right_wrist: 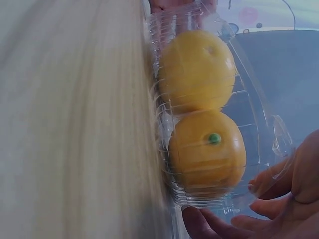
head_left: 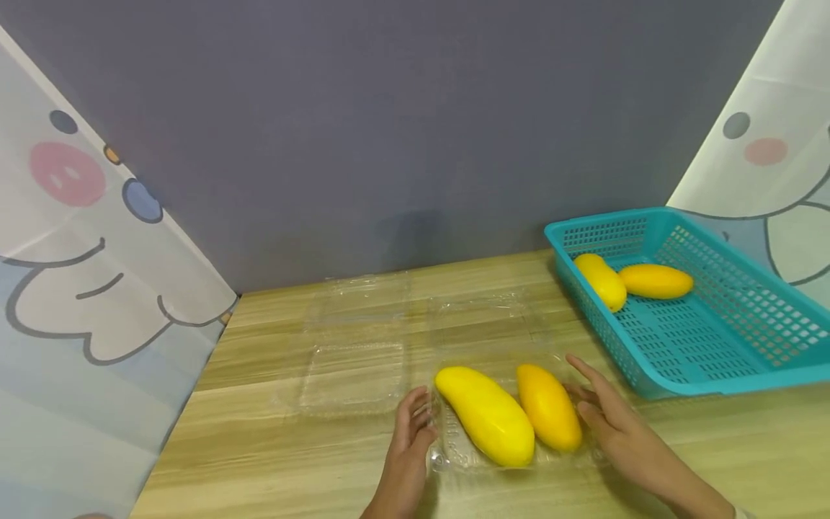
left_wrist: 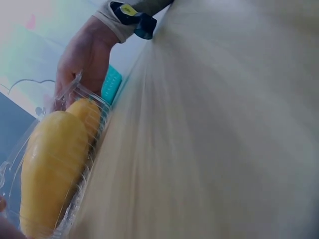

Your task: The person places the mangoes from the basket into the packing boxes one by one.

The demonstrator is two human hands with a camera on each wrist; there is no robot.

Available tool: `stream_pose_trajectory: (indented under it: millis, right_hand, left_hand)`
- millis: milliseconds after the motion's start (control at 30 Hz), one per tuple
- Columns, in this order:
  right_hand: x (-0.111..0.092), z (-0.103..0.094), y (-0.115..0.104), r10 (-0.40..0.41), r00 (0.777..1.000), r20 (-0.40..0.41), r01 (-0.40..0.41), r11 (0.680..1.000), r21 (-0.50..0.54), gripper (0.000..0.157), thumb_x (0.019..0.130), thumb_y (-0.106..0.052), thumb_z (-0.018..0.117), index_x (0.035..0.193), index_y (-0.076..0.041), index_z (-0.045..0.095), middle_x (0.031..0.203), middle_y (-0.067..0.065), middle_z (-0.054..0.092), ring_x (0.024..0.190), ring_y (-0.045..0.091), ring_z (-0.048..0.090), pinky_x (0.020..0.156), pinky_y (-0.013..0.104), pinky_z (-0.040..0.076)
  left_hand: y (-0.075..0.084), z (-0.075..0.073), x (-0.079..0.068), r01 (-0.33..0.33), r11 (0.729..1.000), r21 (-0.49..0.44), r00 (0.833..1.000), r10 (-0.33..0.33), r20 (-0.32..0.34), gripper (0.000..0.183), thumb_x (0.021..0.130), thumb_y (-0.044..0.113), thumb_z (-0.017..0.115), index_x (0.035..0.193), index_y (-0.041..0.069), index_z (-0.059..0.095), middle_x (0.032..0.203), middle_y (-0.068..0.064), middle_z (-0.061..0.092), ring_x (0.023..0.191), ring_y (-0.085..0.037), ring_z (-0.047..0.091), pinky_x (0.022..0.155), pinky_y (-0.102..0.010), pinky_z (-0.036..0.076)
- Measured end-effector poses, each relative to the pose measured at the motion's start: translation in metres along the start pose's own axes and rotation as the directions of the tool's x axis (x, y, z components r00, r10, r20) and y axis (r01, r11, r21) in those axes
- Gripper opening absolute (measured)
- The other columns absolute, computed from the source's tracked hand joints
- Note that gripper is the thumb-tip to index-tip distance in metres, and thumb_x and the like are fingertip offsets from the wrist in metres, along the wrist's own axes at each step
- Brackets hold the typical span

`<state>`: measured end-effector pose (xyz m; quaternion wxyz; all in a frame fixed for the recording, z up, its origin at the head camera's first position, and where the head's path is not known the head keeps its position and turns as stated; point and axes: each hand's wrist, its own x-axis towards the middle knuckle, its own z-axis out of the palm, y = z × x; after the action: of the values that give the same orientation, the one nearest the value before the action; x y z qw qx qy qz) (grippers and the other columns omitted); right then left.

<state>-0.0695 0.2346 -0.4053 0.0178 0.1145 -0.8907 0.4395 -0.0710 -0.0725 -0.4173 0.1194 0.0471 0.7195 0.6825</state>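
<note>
Two mangoes lie side by side in a clear plastic container (head_left: 457, 454) at the front of the table. The left one is a long bright-yellow mango (head_left: 489, 418); beside it is a shorter, more orange mango (head_left: 550, 409), whose green stem spot shows in the right wrist view. At the container's left edge is my left hand (head_left: 408, 447), fingers loosely bent and fingertips right at the rim. My right hand (head_left: 616, 425) stands at the opposite end, thumb and fingers spread. Its fingertips (right_wrist: 194, 219) are close against the container's end wall in the right wrist view.
A turquoise basket (head_left: 713, 391) at the right holds two more yellow mangoes (head_left: 656, 281). Several other clear plastic containers (head_left: 353, 375) lie on the wooden table (head_left: 214, 432) behind and to the left. A grey wall (head_left: 402, 144) stands along the back.
</note>
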Motion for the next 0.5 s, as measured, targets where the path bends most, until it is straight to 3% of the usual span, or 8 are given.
stream_pose_trajectory:
  millis: [233, 400, 500]
  right_hand:
    - [0.006, -0.005, -0.001, -0.078, 0.997, -0.009, 0.078, 0.997, -0.021, 0.064, 0.104, 0.001, 0.041, 0.16, -0.016, 0.015, 0.156, 0.031, 0.025, 0.125, 0.049, 0.052, 0.089, 0.02, 0.052]
    - [0.018, -0.008, -0.002, -0.064, 0.998, 0.003, 0.064, 0.998, 0.018, 0.061, 0.104, -0.002, 0.043, 0.158, -0.007, 0.015, 0.154, 0.036, 0.024, 0.125, 0.056, 0.049, 0.091, 0.031, 0.054]
    - [0.026, -0.009, -0.004, -0.039, 0.999, 0.0, 0.039, 0.999, 0.032, 0.057, 0.106, -0.006, 0.041, 0.157, -0.004, 0.016, 0.154, 0.035, 0.026, 0.128, 0.054, 0.049, 0.094, 0.031, 0.053]
  left_hand:
    - [0.003, 0.009, 0.007, 0.022, 0.999, -0.05, 0.999, -0.023, -0.022, 0.057, 0.103, 0.015, 0.038, 0.155, 0.017, 0.016, 0.159, -0.014, 0.017, 0.148, -0.042, 0.02, 0.115, -0.07, 0.021]
    - [0.007, 0.011, 0.014, 0.0, 0.998, -0.068, 1.0, -0.001, -0.021, 0.06, 0.105, 0.019, 0.037, 0.158, 0.017, 0.01, 0.162, -0.014, 0.013, 0.151, -0.041, 0.014, 0.117, -0.071, 0.014]
    - [0.008, 0.01, 0.02, -0.02, 0.998, -0.051, 0.999, 0.018, -0.033, 0.06, 0.106, 0.023, 0.036, 0.159, 0.018, 0.008, 0.163, -0.013, 0.013, 0.151, -0.041, 0.015, 0.118, -0.07, 0.015]
